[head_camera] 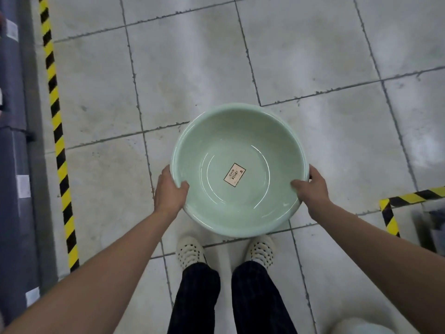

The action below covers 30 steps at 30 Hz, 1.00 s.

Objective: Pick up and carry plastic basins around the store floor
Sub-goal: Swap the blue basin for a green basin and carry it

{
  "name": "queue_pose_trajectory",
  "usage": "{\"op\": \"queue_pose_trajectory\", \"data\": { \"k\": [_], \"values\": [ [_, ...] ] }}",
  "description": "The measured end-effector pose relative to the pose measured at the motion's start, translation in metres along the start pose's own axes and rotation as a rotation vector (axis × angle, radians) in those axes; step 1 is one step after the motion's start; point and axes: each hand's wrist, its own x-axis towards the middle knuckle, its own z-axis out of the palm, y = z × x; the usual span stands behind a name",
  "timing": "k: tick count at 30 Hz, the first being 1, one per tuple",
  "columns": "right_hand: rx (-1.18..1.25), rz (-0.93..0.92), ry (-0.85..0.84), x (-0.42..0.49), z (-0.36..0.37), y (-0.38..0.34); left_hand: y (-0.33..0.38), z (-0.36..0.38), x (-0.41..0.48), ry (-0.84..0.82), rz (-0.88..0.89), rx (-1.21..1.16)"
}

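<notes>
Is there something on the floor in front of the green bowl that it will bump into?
No. The left hand and right hand grip the basin by its rim, and the floor tiles ahead look bare. The striped tape and a shelf base lie off to the left.

Both forearms were bare; the person wore dark trousers point(199, 297) and cream perforated clogs point(190, 251) with dark holes.
</notes>
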Motion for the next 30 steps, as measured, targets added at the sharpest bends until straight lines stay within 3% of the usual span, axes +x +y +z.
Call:
{"op": "queue_pose_trajectory", "data": {
  "k": [5, 13, 21, 30],
  "values": [
    [-0.008, -0.005, 0.038, 0.070, 0.033, 0.048, -0.024, 0.058, 0.055, 0.029, -0.097, -0.010],
    [-0.052, 0.005, 0.060, 0.127, 0.079, 0.101, -0.080, 0.115, 0.131, -0.032, -0.110, -0.039],
    [-0.069, -0.005, 0.198, 0.154, 0.101, 0.136, -0.101, 0.160, 0.153, -0.058, -0.045, -0.115],
    [-0.011, 0.016, 0.169, 0.176, 0.115, 0.153, -0.109, 0.180, 0.168, -0.091, -0.109, -0.120]
  ]
}}
